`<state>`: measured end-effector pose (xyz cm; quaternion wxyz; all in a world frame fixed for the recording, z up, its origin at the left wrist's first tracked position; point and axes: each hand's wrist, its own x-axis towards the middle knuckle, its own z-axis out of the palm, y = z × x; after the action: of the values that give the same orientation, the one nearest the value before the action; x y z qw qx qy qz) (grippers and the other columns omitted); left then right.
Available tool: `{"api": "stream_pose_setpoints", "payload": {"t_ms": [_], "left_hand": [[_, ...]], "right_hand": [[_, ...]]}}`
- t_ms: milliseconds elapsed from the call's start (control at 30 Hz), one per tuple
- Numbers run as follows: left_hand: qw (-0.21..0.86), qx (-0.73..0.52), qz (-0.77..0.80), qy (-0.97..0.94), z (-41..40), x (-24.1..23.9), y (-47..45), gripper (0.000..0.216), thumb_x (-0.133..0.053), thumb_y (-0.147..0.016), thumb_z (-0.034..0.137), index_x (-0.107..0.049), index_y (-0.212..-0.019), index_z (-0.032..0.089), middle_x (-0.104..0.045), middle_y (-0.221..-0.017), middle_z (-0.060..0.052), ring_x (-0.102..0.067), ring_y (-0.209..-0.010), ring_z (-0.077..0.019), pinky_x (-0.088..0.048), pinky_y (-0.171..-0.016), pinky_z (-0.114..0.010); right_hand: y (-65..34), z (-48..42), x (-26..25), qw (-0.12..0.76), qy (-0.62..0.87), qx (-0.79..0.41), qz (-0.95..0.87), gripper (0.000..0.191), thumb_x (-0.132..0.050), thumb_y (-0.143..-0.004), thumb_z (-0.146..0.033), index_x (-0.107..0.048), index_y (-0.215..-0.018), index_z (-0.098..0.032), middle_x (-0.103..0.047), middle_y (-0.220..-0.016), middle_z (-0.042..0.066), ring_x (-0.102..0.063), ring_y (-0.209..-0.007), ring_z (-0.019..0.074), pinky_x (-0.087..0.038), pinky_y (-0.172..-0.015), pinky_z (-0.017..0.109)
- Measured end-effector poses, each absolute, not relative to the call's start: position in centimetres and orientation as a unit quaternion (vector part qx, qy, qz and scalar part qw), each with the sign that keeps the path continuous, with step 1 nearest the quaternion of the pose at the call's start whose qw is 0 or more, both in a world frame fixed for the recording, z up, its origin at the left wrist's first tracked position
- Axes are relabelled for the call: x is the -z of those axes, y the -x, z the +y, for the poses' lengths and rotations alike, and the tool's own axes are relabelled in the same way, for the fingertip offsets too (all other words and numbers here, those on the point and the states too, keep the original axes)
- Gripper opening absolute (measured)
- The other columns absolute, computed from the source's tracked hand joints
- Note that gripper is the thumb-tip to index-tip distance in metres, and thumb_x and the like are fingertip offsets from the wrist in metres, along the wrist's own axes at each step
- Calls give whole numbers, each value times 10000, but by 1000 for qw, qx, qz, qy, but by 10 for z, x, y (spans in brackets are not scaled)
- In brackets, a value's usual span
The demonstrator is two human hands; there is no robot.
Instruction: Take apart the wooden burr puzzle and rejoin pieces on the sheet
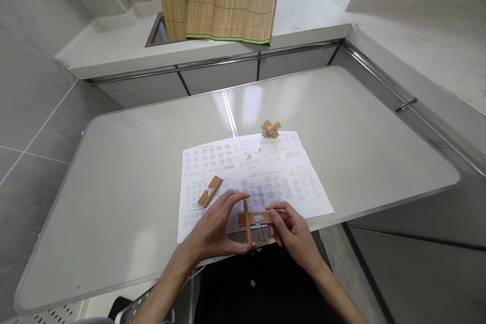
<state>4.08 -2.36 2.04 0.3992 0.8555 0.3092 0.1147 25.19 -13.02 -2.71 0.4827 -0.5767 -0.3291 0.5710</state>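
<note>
So, from my seat far off, I have the left hand [210, 225] pinching a wooden slat [247, 221] by its two ends, thumb at the near one and a fingertip at the far one, so that its narrow edge faces me. The right hand [292, 233] grasps a notched slat [266, 217] by its right end, between thumb and fingers, the cut-out showing just left of them. These two pieces cross near the notched slat's left end, above the near edge of a printed sheet [324, 207]; whether they are locked together or merely touching, I cannot tell from this angle. Both look light, stiff and not very slippery, so I judge a fingertip grip on the plain ends is enough; the thin wood beside the cut-out seems the weak spot, and I would not squeeze or twist there. Beyond the left wrist, a loose slat [214, 185] lies slantwise on the sheet, its own notch visible. Farther out, at the sheet's far edge, rests a wooden star [271, 129] of crossed blocks. Everything sits on a pale table [132, 177], behind which a bamboo mat [231, 0] partly covers what looks like a sink [152, 35] in the white counter [315, 15].
</note>
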Motion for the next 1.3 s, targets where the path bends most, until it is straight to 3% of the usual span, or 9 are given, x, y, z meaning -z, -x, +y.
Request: {"api": "stream_pose_setpoints", "payload": {"t_ms": [267, 467, 633, 867, 1067, 1300], "left_hand": [[409, -105, 310, -852, -23, -26, -34, 941, -919, -731, 327, -384, -1505, 324, -573, -1433, -109, -617, -1286, -321, -558, -1050, -465], [401, -116, 325, -848, -25, -25, -33, 867, -927, -729, 396, -448, -1446, 299, -598, -1381, -114, -648, -1221, -320, -586, -991, -452], [409, -102, 310, -852, -23, -32, -32, 918, -915, -718, 295, -418, -1490, 313, -584, -1428, -111, -612, -1306, -333, -554, -1073, -474], [390, -121, 315, -857, -25, -30, -34, 820, -916, -734, 339, -456, -1411, 296, -589, -1382, -110, -618, -1273, -322, -558, -1053, -468], [405, -91, 307, -856, -24, -37, -31, 898, -901, -717, 239, -399, -1458, 315, -568, -1432, -109, -594, -1326, -326, -537, -1090, -474], [379, -118, 323, -859, -25, -34, -30, 849, -892, -704, 271, -448, -1427, 305, -601, -1408, -114, -614, -1307, -356, -546, -1075, -499]], "right_hand": [[-252, -130, 25, 478, 580, -576, -320, 475, -619, -990, -672, -639, -1062, -203, -603, -635, -31, -482, -488, 107, -407, -490, 238], [-252, -131, 25, 478, 581, -576, -319, 465, -617, -998, -661, -637, -1079, -203, -594, -640, -34, -481, -495, 112, -400, -498, 245], [-252, -131, 24, 474, 576, -583, -320, 458, -615, -1002, -655, -644, -1066, -202, -589, -634, -36, -479, -499, 104, -393, -494, 233], [-252, -131, 26, 477, 575, -582, -319, 463, -628, -995, -655, -639, -1082, -201, -585, -630, -41, -463, -495, 101, -376, -492, 233], [-252, -131, 21, 471, 576, -585, -322, 505, -632, -966, -701, -658, -1055, -204, -595, -631, -28, -478, -504, 118, -401, -498, 247], [-250, -131, 22, 481, 581, -578, -312, 503, -640, -967, -692, -659, -1070, -200, -591, -624, -26, -453, -500, 114, -386, -489, 248]]}}
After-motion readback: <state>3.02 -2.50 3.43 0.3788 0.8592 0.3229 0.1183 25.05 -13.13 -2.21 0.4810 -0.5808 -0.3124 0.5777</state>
